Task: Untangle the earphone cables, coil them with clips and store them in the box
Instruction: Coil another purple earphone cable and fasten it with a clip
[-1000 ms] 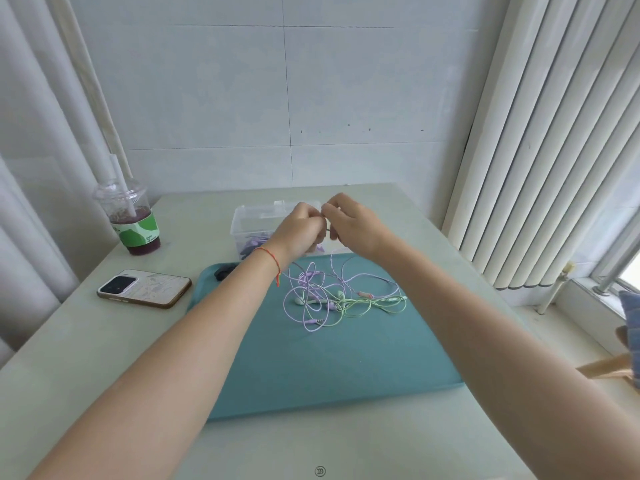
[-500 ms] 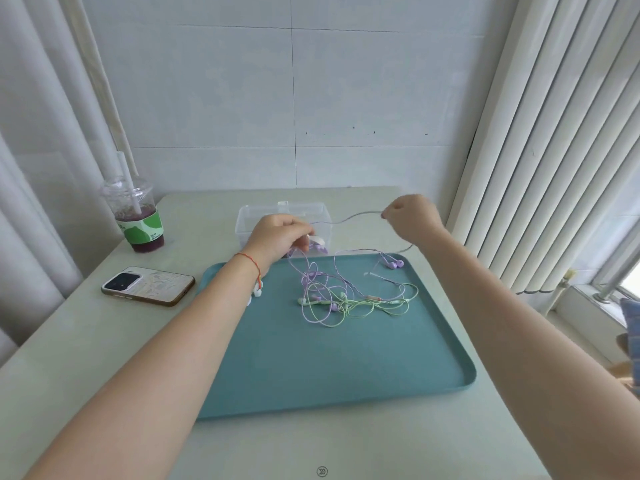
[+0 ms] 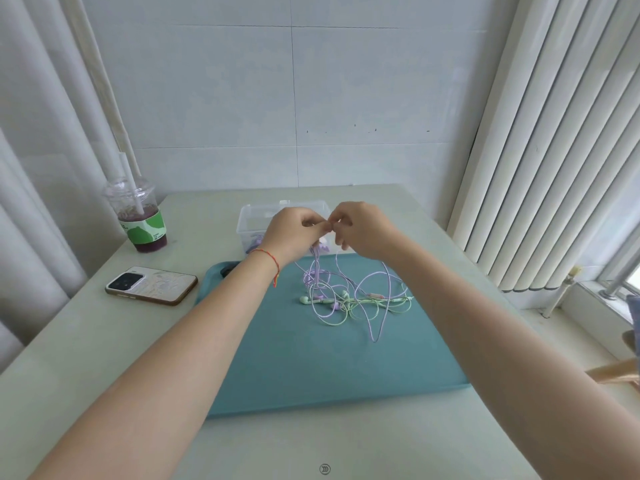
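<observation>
A tangle of purple and green earphone cables [image 3: 349, 299] lies on the far half of a teal tray [image 3: 329, 362]. My left hand [image 3: 294, 233] and my right hand [image 3: 360, 226] meet fingertip to fingertip above the tray's far edge. Both pinch a purple cable whose strands hang down from the hands into the tangle. A clear plastic box [image 3: 256, 216] stands just behind the hands, partly hidden by them, with something purple inside. No clip is plainly visible.
A phone [image 3: 151, 285] lies face down left of the tray. A lidded drink cup with a straw [image 3: 138, 216] stands at the table's far left. White curtains hang on the left and vertical blinds on the right. A small dark object [image 3: 227, 270] sits at the tray's far left corner.
Half a second ago my right hand was out to the right, stretching a cable away from my left hand. It has come back, and the two hands now meet again.
</observation>
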A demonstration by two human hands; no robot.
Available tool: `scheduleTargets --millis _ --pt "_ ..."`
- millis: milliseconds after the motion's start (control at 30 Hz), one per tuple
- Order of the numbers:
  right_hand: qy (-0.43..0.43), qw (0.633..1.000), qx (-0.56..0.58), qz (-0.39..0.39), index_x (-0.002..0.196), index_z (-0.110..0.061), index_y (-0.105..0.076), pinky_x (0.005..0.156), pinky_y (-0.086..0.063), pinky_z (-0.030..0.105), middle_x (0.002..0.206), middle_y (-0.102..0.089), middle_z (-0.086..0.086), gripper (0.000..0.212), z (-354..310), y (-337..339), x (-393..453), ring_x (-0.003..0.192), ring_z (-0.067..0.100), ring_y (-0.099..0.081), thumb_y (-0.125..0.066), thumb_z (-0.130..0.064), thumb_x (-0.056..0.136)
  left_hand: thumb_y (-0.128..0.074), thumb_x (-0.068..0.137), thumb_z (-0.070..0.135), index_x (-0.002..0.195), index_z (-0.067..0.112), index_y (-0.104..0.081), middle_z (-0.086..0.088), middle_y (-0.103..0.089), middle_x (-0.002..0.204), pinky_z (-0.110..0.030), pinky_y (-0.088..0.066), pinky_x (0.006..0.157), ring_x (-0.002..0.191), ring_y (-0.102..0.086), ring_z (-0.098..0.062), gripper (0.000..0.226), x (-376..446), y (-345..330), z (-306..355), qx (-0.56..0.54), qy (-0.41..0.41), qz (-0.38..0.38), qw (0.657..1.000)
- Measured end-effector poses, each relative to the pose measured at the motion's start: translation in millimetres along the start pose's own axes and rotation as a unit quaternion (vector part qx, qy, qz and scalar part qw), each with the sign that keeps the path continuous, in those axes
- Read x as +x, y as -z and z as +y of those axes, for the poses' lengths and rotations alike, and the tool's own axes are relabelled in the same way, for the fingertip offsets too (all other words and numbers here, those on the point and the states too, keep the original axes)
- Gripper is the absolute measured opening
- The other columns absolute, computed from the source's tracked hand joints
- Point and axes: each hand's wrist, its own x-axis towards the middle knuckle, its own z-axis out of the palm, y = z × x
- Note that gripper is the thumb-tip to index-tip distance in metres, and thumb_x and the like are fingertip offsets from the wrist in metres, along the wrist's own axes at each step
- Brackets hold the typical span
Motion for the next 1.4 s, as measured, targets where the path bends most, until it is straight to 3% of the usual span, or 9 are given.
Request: scheduleTargets --millis 267,433,567,700,833,967,1133,1300,1400 --pt "-0.096 0.934 0.158 0.305 0.09 -0.016 -0.057 0.063 -0.051 0.038 0.073 -0.067 0.011 0.02 28 28 11 0.068 0.031 -0.064 -0.038 -0.011 0.092 -0.07 0.085 0.023 0.084 0.009 -0.074 -0.004 -0.073 0.078 -0.022 -0.043 0.066 0.065 -0.055 -0.005 0.015 -4 4 -34 0.061 0.064 -0.074 0.993" --pt "-0.097 0.964 0.144 0.203 0.089 -0.016 -0.063 0.043 -0.04 0.017 0.066 -0.066 0.004 0.02 27 31 9 0.045 0.008 -0.056 -0.044 -0.01 0.093 -0.063 0.084 0.006 0.117 0.019 -0.065 0.003 -0.061 0.118 -0.027 -0.046 0.089 0.106 -0.059 -0.015 0.036 -7 4 -36 0.068 0.099 -0.124 0.985" --pt "-0.076 0.972 0.157 0.16 0.087 -0.015 -0.066 0.055 -0.049 0.027 0.062 -0.066 0.002 0.021 20 24 8 0.049 0.015 -0.057 -0.047 -0.01 0.091 -0.047 0.09 0.006 0.113 0.019 -0.067 0.001 -0.065 0.117 -0.028 -0.048 0.09 0.102 -0.06 -0.014 0.033 -5 4 -7 -0.071 0.061 0.025 0.995" --pt "-0.032 0.969 0.218 0.114 0.089 -0.009 -0.069 0.058 -0.05 0.031 0.064 -0.065 0.006 0.019 1 28 2 0.054 0.021 -0.057 -0.051 -0.009 0.092 -0.059 0.092 0.018 0.121 0.022 -0.062 0.004 -0.062 0.122 -0.021 -0.041 0.096 0.114 -0.057 -0.007 0.029 -3 5 19 -0.163 0.007 -0.005 0.987" --pt "-0.005 0.968 0.223 0.119 0.088 -0.014 -0.073 0.049 -0.046 0.026 0.056 -0.058 0.001 0.017 -11 33 0 0.047 0.02 -0.05 -0.056 -0.013 0.09 -0.058 0.094 0.021 0.086 0.01 -0.064 -0.001 -0.068 0.073 -0.031 -0.05 0.081 0.072 -0.066 -0.015 0.014 1 -3 30 -0.229 -0.008 -0.051 0.972" --pt "-0.05 0.957 0.18 0.221 0.085 -0.018 -0.072 0.047 -0.032 0.025 0.041 -0.046 -0.016 0.018 10 36 12 0.038 0.008 -0.036 -0.056 -0.015 0.091 -0.051 0.1 0.028 0.068 0.012 -0.049 0.01 -0.032 0.043 -0.017 -0.034 0.042 0.038 -0.027 -0.009 0.035 0 2 23 -0.219 0.043 -0.035 0.974" --pt "-0.16 0.932 0.134 0.297 0.092 -0.013 -0.072 0.058 -0.037 0.028 0.08 -0.06 -0.002 0.022 52 44 10 0.064 0.019 -0.051 -0.05 -0.01 0.091 -0.048 0.101 0.031 0.069 0.016 -0.045 0.009 -0.023 0.045 -0.015 -0.015 0.039 0.037 -0.016 -0.008 0.036 -9 18 0 -0.216 0.092 -0.101 0.967" --pt "-0.242 0.963 0.033 0.11 0.112 0.001 -0.068 0.087 -0.049 0.032 0.111 -0.066 0.013 0.032 63 29 13 0.1 0.033 -0.059 -0.045 -0.002 0.089 -0.041 0.103 0.027 0.077 0.013 -0.052 0.007 -0.023 0.044 -0.016 -0.019 0.04 0.035 -0.018 -0.008 0.031 -15 21 -3 -0.277 0.122 -0.13 0.944" --pt "-0.171 0.98 0.022 0.102 0.127 -0.01 -0.061 0.097 -0.038 0.024 0.136 -0.055 0.01 0.043 44 21 14 0.123 0.026 -0.051 -0.042 -0.003 0.089 -0.041 0.101 0.022 0.1 0.009 -0.062 0.004 -0.033 0.047 -0.02 -0.027 0.043 0.037 -0.029 -0.011 0.024 -15 18 1 -0.321 0.134 -0.141 0.927"
